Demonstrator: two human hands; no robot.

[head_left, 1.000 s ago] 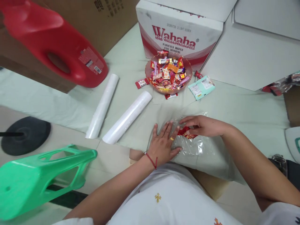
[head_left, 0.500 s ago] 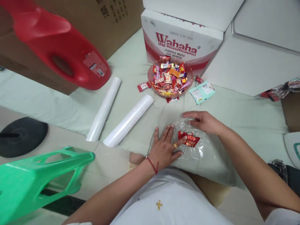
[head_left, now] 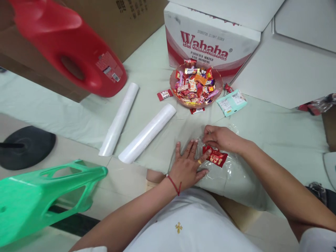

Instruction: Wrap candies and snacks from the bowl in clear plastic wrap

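Since 0.5 s ago, the right hand [head_left: 222, 137] has moved leftward over the clear plastic film [head_left: 229, 169], and its extended fingers have curled inward. Through the head view, I read its fingertips as drawn together at the film, just above the red packet [head_left: 218, 159]; I cannot tell whether film is pinched between them. I confirm the left hand [head_left: 183, 169] as unclenched: palm down, fingers spread, 1 fingertip at the packet's left end. I locate the packet at the film, between the 2 hands; whether it lies on or under the film, I cannot tell. Beyond stands 1 candy bowl [head_left: 172, 89], before the Wahaha carton [head_left: 210, 31].
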